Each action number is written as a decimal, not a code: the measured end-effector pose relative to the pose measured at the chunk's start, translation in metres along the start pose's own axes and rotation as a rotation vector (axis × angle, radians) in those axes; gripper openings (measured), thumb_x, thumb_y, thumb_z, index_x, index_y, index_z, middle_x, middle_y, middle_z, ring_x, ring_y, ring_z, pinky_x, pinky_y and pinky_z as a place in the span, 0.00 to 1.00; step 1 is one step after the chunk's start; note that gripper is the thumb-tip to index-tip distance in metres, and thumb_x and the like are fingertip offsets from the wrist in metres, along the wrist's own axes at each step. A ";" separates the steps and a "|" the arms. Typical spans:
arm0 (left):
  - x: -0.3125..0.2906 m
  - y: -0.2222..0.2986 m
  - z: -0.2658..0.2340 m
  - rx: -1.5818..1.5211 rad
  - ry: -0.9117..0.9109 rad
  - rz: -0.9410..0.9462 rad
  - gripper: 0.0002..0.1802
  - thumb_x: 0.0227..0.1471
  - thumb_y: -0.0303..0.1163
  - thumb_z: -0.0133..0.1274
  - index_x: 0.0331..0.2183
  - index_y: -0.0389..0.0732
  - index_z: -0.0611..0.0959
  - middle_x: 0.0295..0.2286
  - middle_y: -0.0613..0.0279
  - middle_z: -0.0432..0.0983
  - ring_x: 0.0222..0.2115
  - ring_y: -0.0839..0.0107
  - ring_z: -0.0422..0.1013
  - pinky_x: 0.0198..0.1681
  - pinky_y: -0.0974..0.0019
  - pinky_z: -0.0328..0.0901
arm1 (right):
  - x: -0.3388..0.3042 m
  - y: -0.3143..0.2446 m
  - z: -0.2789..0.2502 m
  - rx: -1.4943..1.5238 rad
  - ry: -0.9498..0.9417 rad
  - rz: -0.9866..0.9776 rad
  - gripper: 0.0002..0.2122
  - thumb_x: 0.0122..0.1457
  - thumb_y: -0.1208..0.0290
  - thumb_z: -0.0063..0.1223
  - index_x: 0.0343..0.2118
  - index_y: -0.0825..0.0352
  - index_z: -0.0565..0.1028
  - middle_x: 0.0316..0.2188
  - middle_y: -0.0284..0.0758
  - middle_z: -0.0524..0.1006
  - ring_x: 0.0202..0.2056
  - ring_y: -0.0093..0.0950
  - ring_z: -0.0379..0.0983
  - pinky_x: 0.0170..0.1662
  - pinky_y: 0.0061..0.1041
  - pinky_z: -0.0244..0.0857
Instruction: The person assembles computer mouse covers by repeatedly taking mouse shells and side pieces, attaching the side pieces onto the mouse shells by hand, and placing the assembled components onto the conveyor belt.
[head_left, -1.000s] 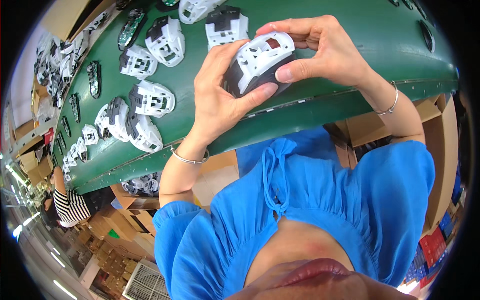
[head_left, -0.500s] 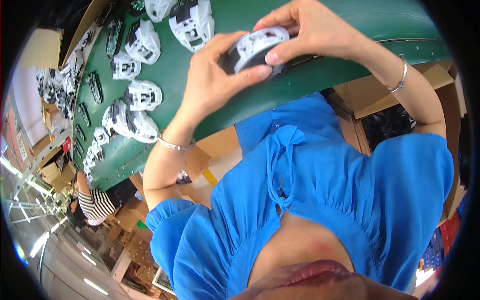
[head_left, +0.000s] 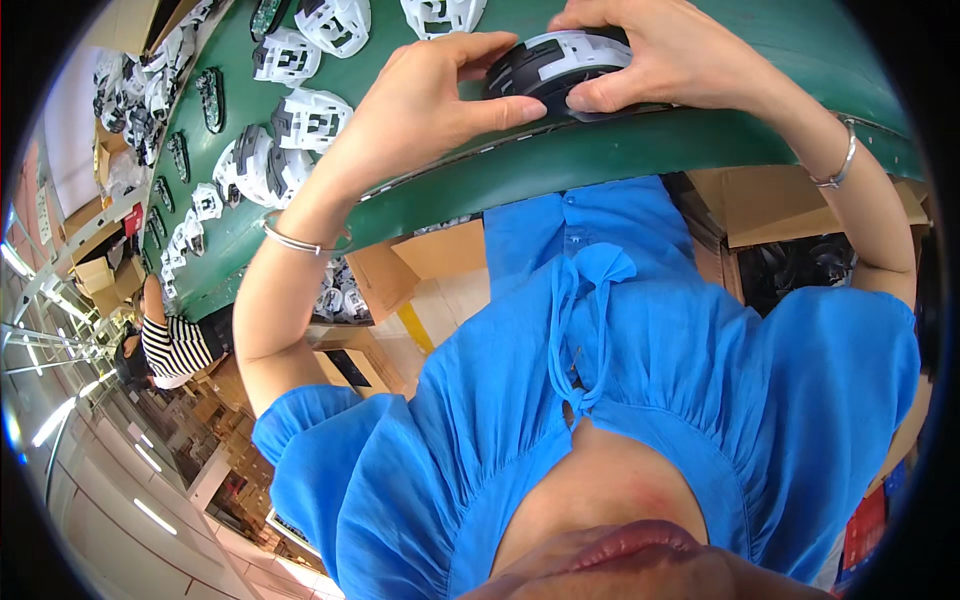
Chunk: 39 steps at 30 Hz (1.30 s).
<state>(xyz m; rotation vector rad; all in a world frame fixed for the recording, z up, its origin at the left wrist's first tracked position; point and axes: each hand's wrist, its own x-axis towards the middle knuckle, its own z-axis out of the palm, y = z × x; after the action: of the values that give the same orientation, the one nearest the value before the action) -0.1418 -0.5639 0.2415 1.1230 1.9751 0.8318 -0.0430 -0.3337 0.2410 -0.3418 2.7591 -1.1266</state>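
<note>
A curved black-and-white plastic shell (head_left: 560,62) is held between my two hands over the near edge of the green work surface. My left hand (head_left: 420,105) closes on its left end, thumb at the near side and fingers at the far side. On its right end my right hand (head_left: 670,60) is closed, thumb pressed against the near face. My fingers hide both ends of the shell. Several similar white shells with black inserts, such as one white shell (head_left: 312,118), lie to the left of my left hand.
Dark elongated parts, like one dark part (head_left: 210,98), lie in a row along the left of the green work surface (head_left: 480,205). Open cardboard boxes (head_left: 440,250) stand below its near edge. A person in a striped top (head_left: 178,345) is at the far left.
The shell has turned in my hands and now shows more of its black side. Both hands have shifted slightly right and away. The view has moved too.
</note>
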 end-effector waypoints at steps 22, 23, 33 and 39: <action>0.028 -0.034 -0.031 -0.310 -0.170 -0.044 0.36 0.46 0.43 0.65 0.52 0.32 0.75 0.43 0.56 0.77 0.43 0.72 0.73 0.52 0.69 0.65 | 0.004 0.017 -0.005 0.371 -0.133 0.110 0.29 0.52 0.55 0.62 0.49 0.77 0.73 0.41 0.42 0.78 0.42 0.28 0.74 0.50 0.26 0.66; 0.022 -0.030 -0.027 -0.337 -0.136 -0.024 0.35 0.47 0.43 0.64 0.52 0.33 0.75 0.44 0.55 0.77 0.43 0.71 0.73 0.52 0.68 0.66 | -0.002 0.018 -0.008 0.352 -0.107 0.075 0.29 0.52 0.55 0.62 0.49 0.77 0.73 0.41 0.42 0.78 0.42 0.28 0.74 0.50 0.27 0.66; 0.068 -0.017 -0.005 0.358 0.886 0.268 0.49 0.40 0.52 0.66 0.58 0.37 0.66 0.55 0.37 0.61 0.58 0.46 0.55 0.60 0.54 0.53 | -0.091 0.140 -0.107 -1.093 0.644 0.722 0.30 0.54 0.55 0.57 0.59 0.58 0.65 0.49 0.39 0.74 0.50 0.36 0.69 0.56 0.40 0.58; 0.088 -0.033 -0.004 0.688 0.648 0.013 0.41 0.45 0.52 0.60 0.57 0.43 0.70 0.62 0.37 0.45 0.64 0.41 0.40 0.61 0.38 0.48 | -0.058 0.126 -0.120 -0.833 0.896 0.384 0.24 0.53 0.63 0.59 0.54 0.62 0.71 0.50 0.40 0.73 0.53 0.37 0.67 0.57 0.35 0.59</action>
<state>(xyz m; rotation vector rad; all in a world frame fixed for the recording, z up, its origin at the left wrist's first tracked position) -0.1923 -0.4995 0.1943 1.3426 2.9404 0.5628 -0.0321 -0.1505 0.2406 0.7991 3.6722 0.0855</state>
